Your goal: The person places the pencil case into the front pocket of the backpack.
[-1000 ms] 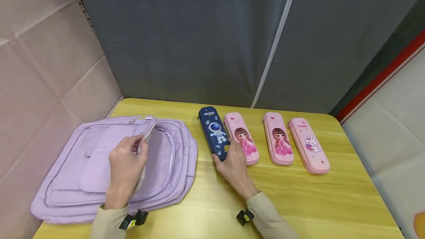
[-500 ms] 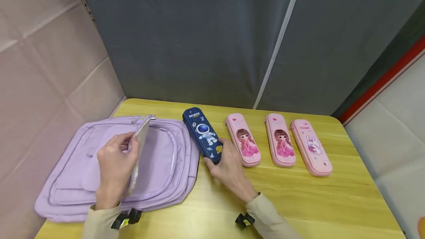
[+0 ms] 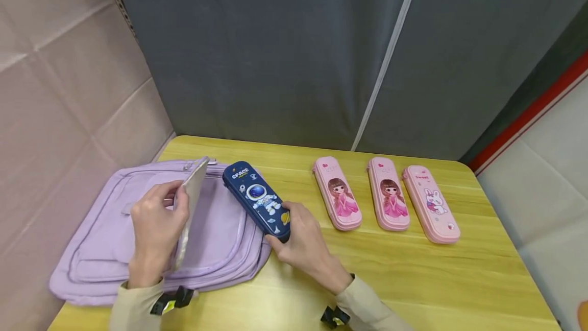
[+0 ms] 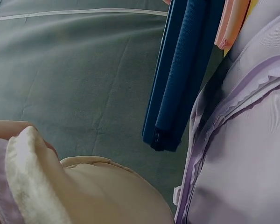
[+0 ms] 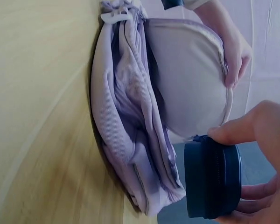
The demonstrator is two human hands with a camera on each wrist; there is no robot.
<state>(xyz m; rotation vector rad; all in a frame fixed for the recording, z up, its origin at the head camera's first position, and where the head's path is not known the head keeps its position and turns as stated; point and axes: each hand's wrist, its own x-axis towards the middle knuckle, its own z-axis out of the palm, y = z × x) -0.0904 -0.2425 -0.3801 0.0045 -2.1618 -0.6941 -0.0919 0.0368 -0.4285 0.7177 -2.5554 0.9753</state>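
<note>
L. hand (image 3: 156, 223) fingers pinch purple backpack (image 3: 220, 234) flap open. R. hand (image 3: 300, 241) fingers grip navy case (image 3: 257, 201) at the opening, not yet inside; 3 pink cases (image 3: 386, 199) remain on desk (image 3: 413, 280).

Three pink pencil cases lie side by side on the yellow wooden desk (image 3: 413, 280), all well clear of the fingers and on their right. The first girl-print pink case (image 3: 337, 199) lies nearest the fingers, the second girl-print pink case (image 3: 388, 199) just beyond it, and the rabbit-print pink case (image 3: 431, 203) farthest off. Behind the desk hangs a grey curtain (image 3: 275, 55) with a pale strip (image 3: 386, 60) running down it. A beige padded wall (image 3: 59, 80) stands to the fingers' left.
</note>
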